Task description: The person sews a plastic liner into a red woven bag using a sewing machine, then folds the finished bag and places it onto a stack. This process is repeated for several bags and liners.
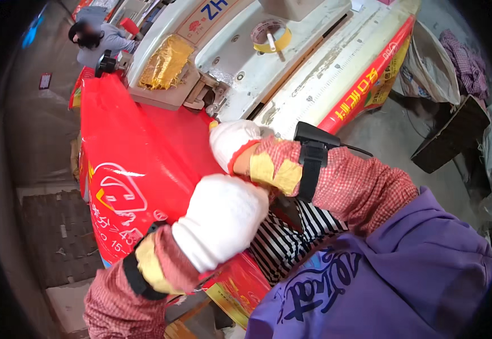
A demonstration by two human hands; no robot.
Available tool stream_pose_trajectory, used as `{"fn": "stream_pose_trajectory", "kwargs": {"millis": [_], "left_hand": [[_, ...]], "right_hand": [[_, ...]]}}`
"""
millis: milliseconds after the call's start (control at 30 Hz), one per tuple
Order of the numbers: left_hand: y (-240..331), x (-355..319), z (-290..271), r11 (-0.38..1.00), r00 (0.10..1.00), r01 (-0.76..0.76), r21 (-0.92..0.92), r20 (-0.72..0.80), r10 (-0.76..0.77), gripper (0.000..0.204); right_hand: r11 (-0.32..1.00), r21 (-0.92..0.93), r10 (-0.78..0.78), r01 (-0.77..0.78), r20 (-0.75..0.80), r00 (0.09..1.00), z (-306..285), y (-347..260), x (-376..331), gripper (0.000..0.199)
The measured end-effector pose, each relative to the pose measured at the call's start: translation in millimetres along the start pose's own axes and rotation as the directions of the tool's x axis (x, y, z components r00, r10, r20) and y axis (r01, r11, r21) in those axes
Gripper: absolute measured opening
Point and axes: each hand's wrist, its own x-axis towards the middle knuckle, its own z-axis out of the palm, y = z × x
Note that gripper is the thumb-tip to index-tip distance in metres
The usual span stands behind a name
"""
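Note:
A glossy red printed sack (144, 130) hangs from the bed of a white sewing machine (201, 85) and spreads down the left side. My left hand (220, 217), in a white glove, is closed at the sack's near right edge; its fingertips are curled out of sight. Farther up, my right hand (234, 141), also white-gloved, is closed at the sack's upper edge, close to the machine's metal foot (206, 93). A yellowish tip shows at the end of one right finger; its other fingers are mostly hidden.
A tape roll (271, 37) rests on the machine, and a gold patch (167, 62) covers part of its head. A ruled white table edge (319, 85) runs to the right. Another person (102, 42) is at the far left. A dark board (452, 133) leans at right.

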Motion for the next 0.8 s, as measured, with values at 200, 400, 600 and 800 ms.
{"fn": "stream_pose_trajectory", "kwargs": {"millis": [200, 400, 600, 800], "left_hand": [[-71, 20, 37, 0.968, 0.970, 0.244, 0.065, -0.033, -0.242, 0.010], [-205, 10, 103, 0.859, 0.845, 0.503, 0.095, -0.266, -0.465, 0.016], [-160, -42, 55, 0.914, 0.876, 0.405, -0.015, -0.279, -0.393, 0.011], [-52, -173, -7, 0.903, 0.899, 0.418, 0.103, -0.191, -0.395, 0.012]], "right_hand": [[0.603, 0.784, -0.105, -0.149, 0.263, 0.959, -9, 23, 30, 0.024], [0.273, 0.889, -0.254, -0.367, 0.435, 0.864, -27, 3, -4, 0.054], [0.839, 0.435, -0.300, 0.328, -0.134, 0.945, -15, -22, -9, 0.066], [0.749, -0.300, -0.657, 0.591, -0.225, 0.719, 35, -70, 16, 0.039]]}}
